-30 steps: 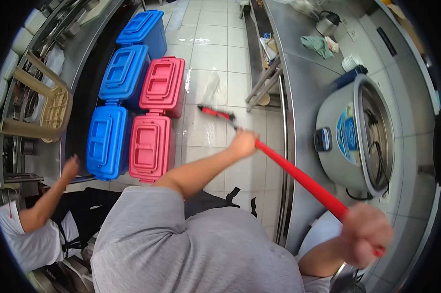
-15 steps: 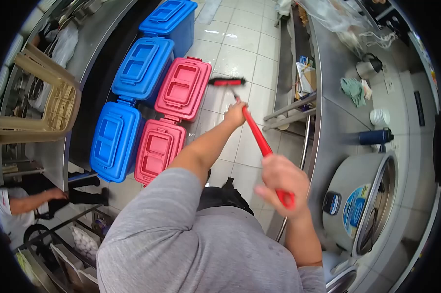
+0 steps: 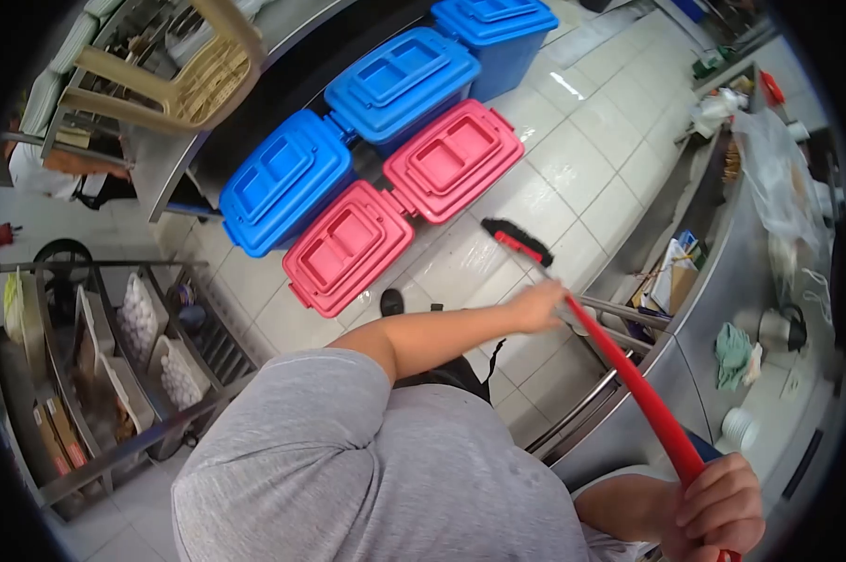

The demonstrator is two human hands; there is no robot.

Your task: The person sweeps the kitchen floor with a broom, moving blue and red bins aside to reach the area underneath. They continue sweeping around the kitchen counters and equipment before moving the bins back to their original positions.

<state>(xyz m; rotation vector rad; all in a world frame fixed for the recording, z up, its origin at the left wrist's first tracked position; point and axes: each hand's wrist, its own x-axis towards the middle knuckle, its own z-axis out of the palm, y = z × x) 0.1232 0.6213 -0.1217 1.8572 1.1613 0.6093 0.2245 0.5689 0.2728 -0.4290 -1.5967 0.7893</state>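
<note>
A broom [image 3: 629,375] with a long red handle slants across the view. Its red head with dark bristles [image 3: 519,242] rests on the wet tiled floor, just right of the pink bins. My left hand [image 3: 538,307] is closed around the lower part of the handle, somewhat blurred. Near the handle's top end, at the lower right, my right hand [image 3: 720,506] has its fingers wrapped round it. Two lidded pink bins, a far one [image 3: 454,155] and a near one [image 3: 348,245], stand closest to the broom head.
Several blue bins [image 3: 287,183] line the counter on the left. A steel counter [image 3: 671,393] with a lower shelf runs along my right side. At the lower left is a rack [image 3: 142,426] with trays of white round items. An upturned beige stool [image 3: 212,84] sits on the left counter.
My view has turned, and the bins appear further right. Both hands have moved right and down in view with the broom. Its head now sits lower and further right, at a different angle.
</note>
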